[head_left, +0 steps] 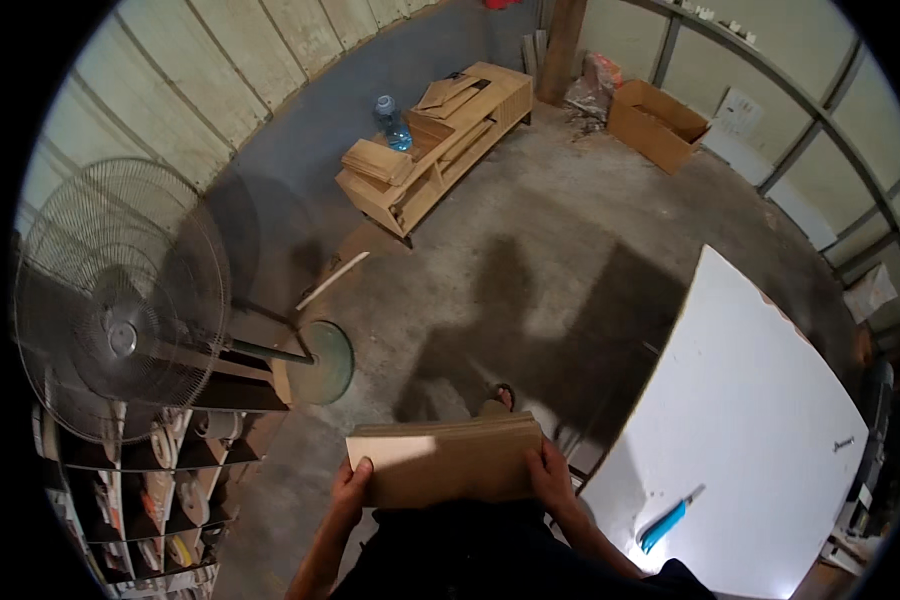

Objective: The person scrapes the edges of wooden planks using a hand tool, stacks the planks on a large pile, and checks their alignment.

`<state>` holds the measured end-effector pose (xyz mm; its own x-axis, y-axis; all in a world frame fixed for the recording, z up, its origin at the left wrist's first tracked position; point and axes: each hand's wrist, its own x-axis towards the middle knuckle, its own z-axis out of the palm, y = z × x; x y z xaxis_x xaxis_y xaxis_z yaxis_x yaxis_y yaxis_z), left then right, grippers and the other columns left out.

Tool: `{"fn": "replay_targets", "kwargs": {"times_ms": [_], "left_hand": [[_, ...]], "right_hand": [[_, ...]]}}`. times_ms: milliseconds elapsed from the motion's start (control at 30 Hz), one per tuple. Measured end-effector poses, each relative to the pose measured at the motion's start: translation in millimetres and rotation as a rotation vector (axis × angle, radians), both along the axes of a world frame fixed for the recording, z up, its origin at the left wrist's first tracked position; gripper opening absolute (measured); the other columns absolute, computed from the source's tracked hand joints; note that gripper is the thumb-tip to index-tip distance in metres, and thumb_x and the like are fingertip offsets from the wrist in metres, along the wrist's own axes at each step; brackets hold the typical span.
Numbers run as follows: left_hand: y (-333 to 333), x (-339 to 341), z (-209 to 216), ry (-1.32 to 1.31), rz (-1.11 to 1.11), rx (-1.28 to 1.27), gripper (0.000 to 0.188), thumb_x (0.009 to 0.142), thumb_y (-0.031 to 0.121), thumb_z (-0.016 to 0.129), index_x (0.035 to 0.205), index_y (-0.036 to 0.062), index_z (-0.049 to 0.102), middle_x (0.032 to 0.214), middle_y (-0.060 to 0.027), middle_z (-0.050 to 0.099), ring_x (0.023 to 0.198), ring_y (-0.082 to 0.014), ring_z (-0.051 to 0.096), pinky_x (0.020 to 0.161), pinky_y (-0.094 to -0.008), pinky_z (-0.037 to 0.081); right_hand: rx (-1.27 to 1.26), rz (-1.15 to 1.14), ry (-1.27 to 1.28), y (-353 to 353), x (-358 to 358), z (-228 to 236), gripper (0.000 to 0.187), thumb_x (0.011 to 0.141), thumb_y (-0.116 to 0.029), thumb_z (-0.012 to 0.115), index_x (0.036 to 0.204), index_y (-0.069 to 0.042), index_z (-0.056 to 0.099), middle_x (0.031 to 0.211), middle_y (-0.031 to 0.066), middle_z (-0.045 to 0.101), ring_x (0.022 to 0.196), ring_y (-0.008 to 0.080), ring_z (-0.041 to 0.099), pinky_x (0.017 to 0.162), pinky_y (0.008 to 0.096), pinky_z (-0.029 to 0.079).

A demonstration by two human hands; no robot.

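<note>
In front of my body I carry a stack of thin wooden boards (450,465), light brown with their layered edges facing away from me. My left hand (352,484) grips the stack's left end, thumb on top. At the right end, my right hand (550,470) is closed round it in the same way; the undersides and most fingers are hidden. To the right, a utility knife with a blue handle (664,526) lies on a white tabletop (760,400).
A large standing fan (122,338) is at the left, above a shelf rack (160,470). Along the far wall stands a low wooden cabinet (420,190) bearing boards and a blue-tinted water bottle (391,124). A cardboard box (650,130) sits on the concrete floor (570,215).
</note>
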<state>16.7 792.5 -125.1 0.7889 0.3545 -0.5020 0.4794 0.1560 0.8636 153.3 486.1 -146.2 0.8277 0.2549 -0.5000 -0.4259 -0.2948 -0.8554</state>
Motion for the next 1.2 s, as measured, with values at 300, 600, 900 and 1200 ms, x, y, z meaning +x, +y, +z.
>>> {"fn": "replay_targets", "kwargs": {"times_ms": [300,600,900,1200], "left_hand": [[18.1,211.1,26.8,0.224,-0.158,0.306,0.063,0.098,0.05,0.039,0.119,-0.0072,0.056,0.111,-0.0162,0.06,0.103,-0.0234,0.054,0.093,-0.0349,0.041],[-34.9,423.5,-18.8,0.277,-0.276,0.02,0.05,0.1,0.037,0.04,0.118,-0.0066,0.058,0.109,-0.0144,0.062,0.097,-0.0206,0.056,0.086,-0.0337,0.044],[-89.5,688.8,-35.1,-0.005,-0.87,0.065,0.048,0.1,0.035,0.041,0.107,-0.0074,0.061,0.096,-0.0133,0.066,0.089,-0.0192,0.059,0.08,-0.0325,0.045],[-250.5,864.9,-23.3,-0.025,-1.455,0.335,0.056,0.097,0.042,0.042,0.1,-0.0103,0.061,0.087,-0.0208,0.066,0.085,-0.0218,0.061,0.075,-0.0369,0.046]], "right_hand": [[0.138,-0.263,-0.024,7.7,136.8,8.2,0.032,0.091,-0.016,0.053,0.117,0.001,0.061,0.097,0.0056,0.066,0.086,0.0111,0.057,0.078,0.0275,0.047],[-0.004,-0.52,-0.036,-42.6,264.0,-8.1,0.042,0.092,-0.027,0.062,0.125,-0.001,0.058,0.101,0.0104,0.067,0.093,0.0126,0.059,0.083,0.0292,0.049],[-0.018,-1.092,-0.024,-46.7,377.0,52.0,0.04,0.093,-0.031,0.062,0.119,-0.001,0.061,0.072,-0.0045,0.052,0.065,0.0039,0.043,0.055,0.0227,0.036],[-0.008,-1.615,0.0,-98.2,437.3,23.6,0.038,0.091,-0.028,0.064,0.115,0.001,0.064,0.094,0.0048,0.067,0.081,0.0104,0.058,0.073,0.028,0.049]]}}
